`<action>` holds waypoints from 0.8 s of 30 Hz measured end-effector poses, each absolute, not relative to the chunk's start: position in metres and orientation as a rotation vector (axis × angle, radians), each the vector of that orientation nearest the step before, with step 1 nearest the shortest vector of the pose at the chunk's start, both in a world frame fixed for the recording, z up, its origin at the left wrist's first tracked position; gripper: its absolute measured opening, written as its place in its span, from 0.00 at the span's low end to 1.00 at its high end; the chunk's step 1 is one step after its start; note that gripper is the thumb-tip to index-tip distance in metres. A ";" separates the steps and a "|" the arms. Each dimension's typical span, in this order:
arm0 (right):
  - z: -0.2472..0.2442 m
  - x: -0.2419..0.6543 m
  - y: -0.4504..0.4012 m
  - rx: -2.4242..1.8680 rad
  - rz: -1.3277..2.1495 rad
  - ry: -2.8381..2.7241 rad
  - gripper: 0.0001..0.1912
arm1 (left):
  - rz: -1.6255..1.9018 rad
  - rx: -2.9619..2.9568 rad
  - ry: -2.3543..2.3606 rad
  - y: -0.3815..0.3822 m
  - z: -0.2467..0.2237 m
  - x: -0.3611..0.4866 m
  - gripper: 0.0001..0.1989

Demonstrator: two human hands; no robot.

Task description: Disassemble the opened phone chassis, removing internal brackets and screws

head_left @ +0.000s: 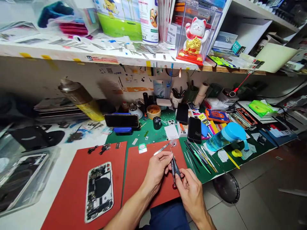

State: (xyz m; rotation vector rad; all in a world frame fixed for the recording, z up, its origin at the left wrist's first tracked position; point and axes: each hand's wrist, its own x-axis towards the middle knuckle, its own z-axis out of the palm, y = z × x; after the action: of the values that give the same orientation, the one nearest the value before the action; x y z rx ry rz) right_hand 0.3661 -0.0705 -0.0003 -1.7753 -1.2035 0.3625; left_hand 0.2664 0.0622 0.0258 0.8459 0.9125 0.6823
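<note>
Over the right red mat [139, 172], my left hand [157, 169] is closed, thumb and fingertips pinching near the upper end of a slim screwdriver [173, 171] with a red end cap. Alongside it lies a dark grey tapered tool handle [177, 166], gripped by the fingers of my right hand [190, 188]. A thin tip points up and away past the left fingertips. Silver tweezers [161, 149] stick out beyond my left hand; whether it holds them I cannot tell. Just behind is a small clear piece [173, 143]. An opened phone [99, 191] lies on the left red mat [67, 185].
Tweezers and thin tools [200, 156] lie right of the mat, near a blue water bottle [225, 135]. Behind stand two dark phones, one of them a black phone [194, 129], and a propped phone [122, 121]. A shelf [79, 52] overhangs the bench. A clear case [26, 182] sits left.
</note>
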 end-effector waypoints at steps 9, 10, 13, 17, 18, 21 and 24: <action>-0.002 0.358 -0.065 -1.840 0.394 -1.235 0.15 | 0.703 0.830 0.939 0.064 0.027 0.268 0.19; 0.000 0.360 -0.067 -1.860 0.391 -1.247 0.16 | 0.693 0.829 0.935 0.064 0.026 0.268 0.19; 0.010 0.385 -0.082 -1.948 0.318 -1.298 0.16 | 0.662 0.838 0.934 0.065 0.028 0.258 0.22; 0.023 0.453 -0.113 -2.139 0.075 -1.367 0.17 | 0.644 0.852 0.961 0.065 0.035 0.232 0.26; 0.023 0.471 -0.118 -2.196 0.013 -1.381 0.18 | 0.641 0.848 0.971 0.064 0.037 0.225 0.27; 0.018 0.515 -0.128 -2.341 -0.143 -1.437 0.19 | 0.622 0.809 1.042 0.055 0.039 0.208 0.30; 0.012 0.536 -0.133 -2.440 -0.250 -1.505 0.15 | 0.568 0.740 1.118 0.045 0.038 0.195 0.33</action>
State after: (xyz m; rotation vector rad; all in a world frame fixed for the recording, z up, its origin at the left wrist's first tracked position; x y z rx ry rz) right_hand 0.5363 -0.1331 0.0125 -2.4396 -1.5054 -0.2499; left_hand 0.1955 0.0452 0.0377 0.7399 1.1184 0.5684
